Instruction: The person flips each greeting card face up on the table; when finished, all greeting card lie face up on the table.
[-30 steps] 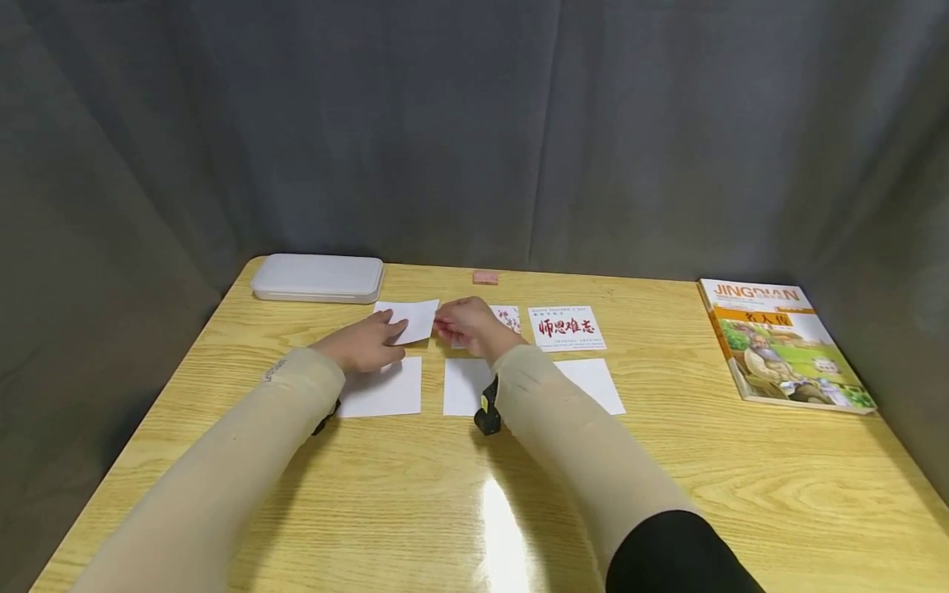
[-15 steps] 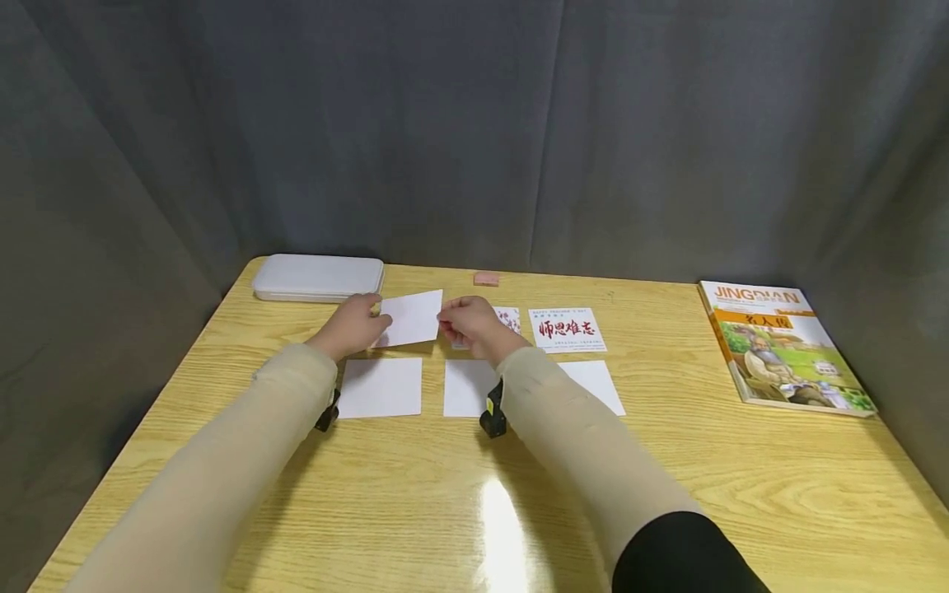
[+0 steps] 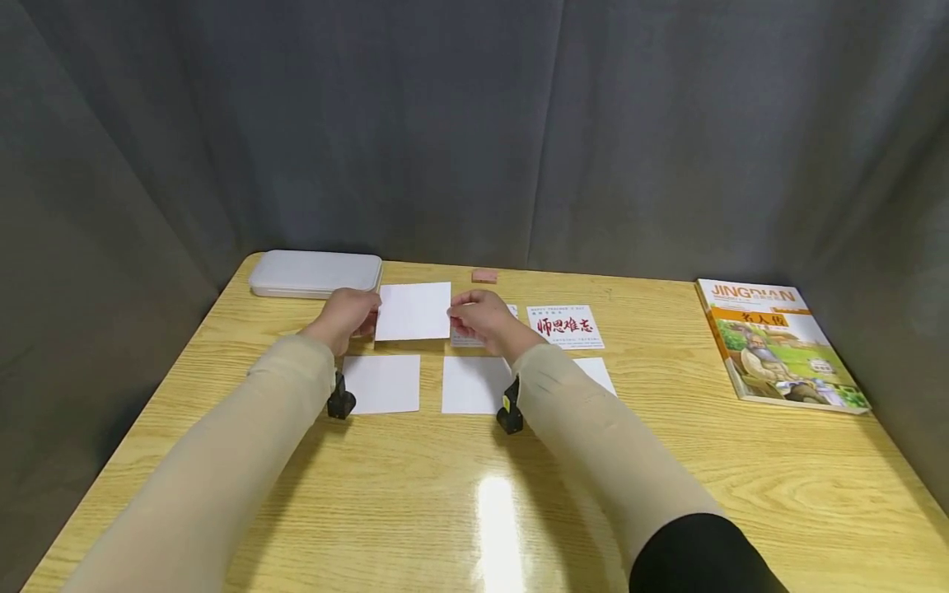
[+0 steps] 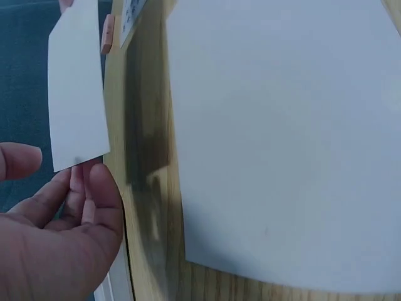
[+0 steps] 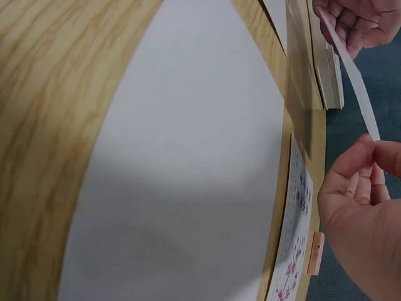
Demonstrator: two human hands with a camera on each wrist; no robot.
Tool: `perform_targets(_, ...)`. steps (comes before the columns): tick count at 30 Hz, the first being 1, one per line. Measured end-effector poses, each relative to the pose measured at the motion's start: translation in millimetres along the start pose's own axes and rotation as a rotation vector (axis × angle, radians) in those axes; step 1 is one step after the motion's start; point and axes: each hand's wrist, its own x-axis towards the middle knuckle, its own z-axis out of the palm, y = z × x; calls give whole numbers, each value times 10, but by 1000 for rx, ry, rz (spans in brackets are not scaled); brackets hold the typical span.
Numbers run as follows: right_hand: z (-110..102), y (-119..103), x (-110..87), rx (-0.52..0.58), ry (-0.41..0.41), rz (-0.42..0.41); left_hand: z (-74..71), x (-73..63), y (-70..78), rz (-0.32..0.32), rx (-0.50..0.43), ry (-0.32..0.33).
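A blank white card (image 3: 413, 311) is raised off the table between the two hands. The left hand (image 3: 344, 319) holds its left edge. In the left wrist view, fingertips of the left hand (image 4: 69, 232) meet the card's end (image 4: 78, 94), with one digit apart from it. My right hand (image 3: 485, 319) pinches the card's right edge between thumb and finger; the right wrist view shows this pinch at the right hand (image 5: 363, 194). Below lie white cards, one (image 3: 381, 384) on the left and another (image 3: 474, 385) in the middle, with a third (image 3: 597, 372) partly behind the right forearm.
A card with red Chinese characters (image 3: 566, 328) lies right of the right hand; another printed card (image 3: 467, 339) is partly covered by that hand. Behind are a white case (image 3: 316, 273) and a pink eraser-like block (image 3: 485, 276). A book (image 3: 782, 346) lies far right.
The left hand has shifted from over the card's face to its left edge. The card has risen and levelled out. The right hand has moved slightly right, keeping its pinch.
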Motion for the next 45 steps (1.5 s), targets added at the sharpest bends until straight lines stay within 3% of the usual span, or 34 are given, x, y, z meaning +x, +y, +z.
perform_targets(14, -39, 38, -36, -117, -56, -74, -91, -65, 43, 1, -63, -4)
perform_targets(21, -64, 34, -25, 16, -108, -77, -102, -73, 33, 18, -145, 4)
perform_targets(31, -105, 87, 3, 43, -39, -68, -51, -14, -72, 159, 10, -8)
perform_targets(36, -109, 103, 18, -1, -25, -71, -31, -1, -79, 146, 11, -52)
perform_targets(40, -115, 100, 6, -102, -60, -75, -7, 8, -58, 119, 39, -82)
perform_targets(45, -115, 75, -30, -241, -133, -86, 30, 6, -14, 129, 153, -210)
